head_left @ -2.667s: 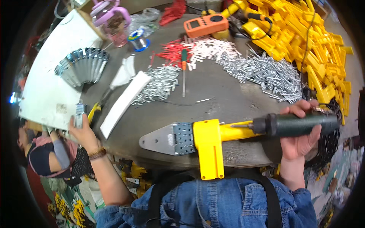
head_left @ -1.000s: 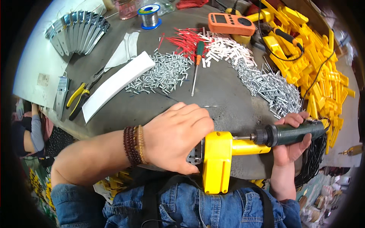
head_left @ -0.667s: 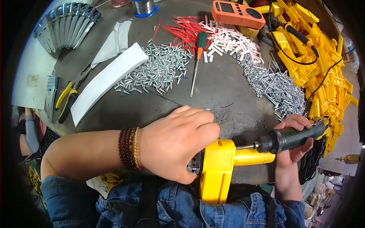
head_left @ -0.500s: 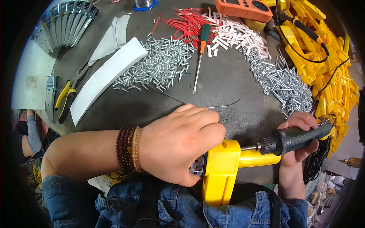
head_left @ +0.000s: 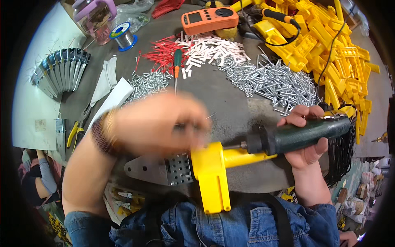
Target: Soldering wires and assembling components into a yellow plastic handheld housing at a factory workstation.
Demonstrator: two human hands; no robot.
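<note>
One yellow tool (head_left: 214, 173) with a dark green handle is lying over the table's (head_left: 238, 107) near edge, the right hand (head_left: 306, 140) gripping that handle. The left hand (head_left: 160, 123) is blurring above its perforated metal plate (head_left: 164, 171); its grip I cannot tell. Two screw heaps (head_left: 271, 80) are lying behind.

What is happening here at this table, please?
A person in a denim jacket works at a round grey table. The right hand grips the dark green handle of a tool that has a yellow body and a perforated metal plate. The left hand is blurred with motion above the plate, so whether it holds anything cannot be told. Around them lie piles of metal screws, yellow plastic parts, an orange meter and a green-handled screwdriver.
</note>
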